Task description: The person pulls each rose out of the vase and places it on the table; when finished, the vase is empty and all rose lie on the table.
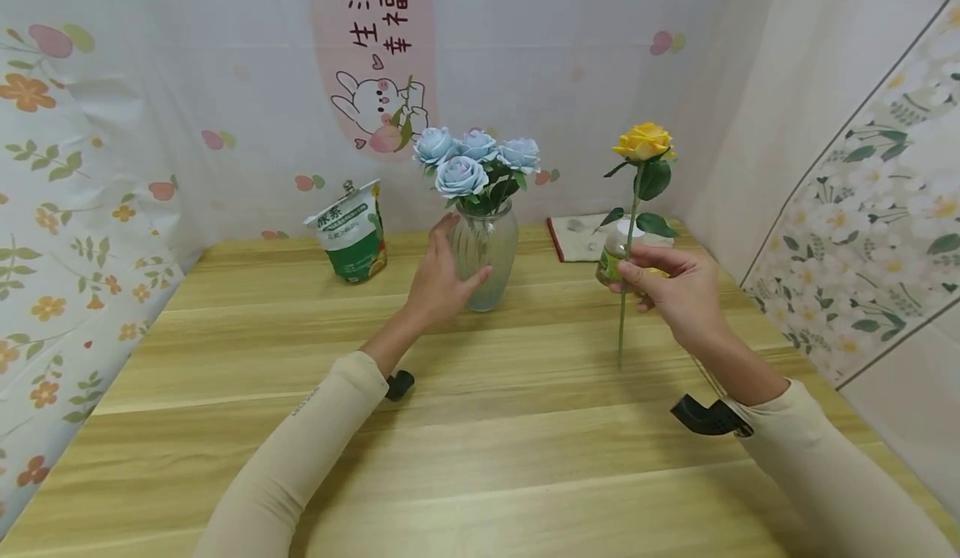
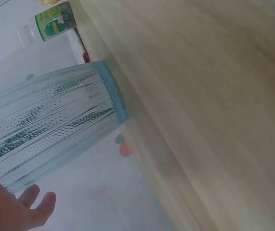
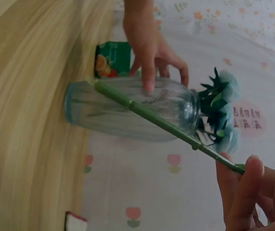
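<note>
Between the thumb and fingers of my right hand (image 1: 678, 287) is the stem of a yellow rose (image 1: 643, 143). Its bloom points up, and the green stem (image 3: 152, 117) runs down below the fingers. A ribbed clear glass vase (image 1: 491, 262) stands upright on the table, holding several pale blue roses (image 1: 461, 176). My left hand (image 1: 438, 279) is at the vase's left side, with thumb and fingers spread. In the left wrist view, some fingertips (image 2: 45, 207) stand apart from the glass (image 2: 56, 120); whether the thumb touches it I cannot tell.
A green and white pouch (image 1: 352, 237) with a clip on top stands left of the vase. Behind my right hand are a small jar with a green label (image 1: 611, 259) and a folded cloth with a red edge (image 1: 581, 239). Patterned curtains (image 1: 247, 99) border the wooden table (image 1: 480, 458).
</note>
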Available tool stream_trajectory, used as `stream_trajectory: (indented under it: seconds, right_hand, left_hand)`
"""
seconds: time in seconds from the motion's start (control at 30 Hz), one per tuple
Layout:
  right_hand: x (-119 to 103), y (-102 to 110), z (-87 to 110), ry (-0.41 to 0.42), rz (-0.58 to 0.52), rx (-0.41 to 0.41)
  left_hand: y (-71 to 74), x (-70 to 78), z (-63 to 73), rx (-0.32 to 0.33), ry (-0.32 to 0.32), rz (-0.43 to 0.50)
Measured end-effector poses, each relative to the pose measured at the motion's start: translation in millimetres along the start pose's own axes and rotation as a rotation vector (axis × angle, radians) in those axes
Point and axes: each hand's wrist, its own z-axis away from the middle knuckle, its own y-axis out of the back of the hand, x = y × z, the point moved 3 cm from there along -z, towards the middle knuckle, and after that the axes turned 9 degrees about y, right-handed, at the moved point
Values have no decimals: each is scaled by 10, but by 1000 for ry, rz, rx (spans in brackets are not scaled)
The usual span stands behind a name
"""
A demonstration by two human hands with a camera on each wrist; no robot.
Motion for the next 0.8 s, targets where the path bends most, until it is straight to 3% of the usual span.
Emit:
stream_trajectory:
  seconds: [0.2, 0.5, 0.67, 0.8]
  right_hand:
    - [113, 166, 76, -9, 136, -31]
    - [363, 413, 243, -198, 392, -129]
    - [497, 515, 331, -310, 441, -198]
    - [594, 566, 387, -342, 436, -241]
  left_hand:
    - [56, -5, -22, -21, 5, -4]
    - [51, -47, -68, -66, 28, 3]
    - [38, -43, -64, -80, 46, 1]
    - [23, -32, -63, -86, 76, 1]
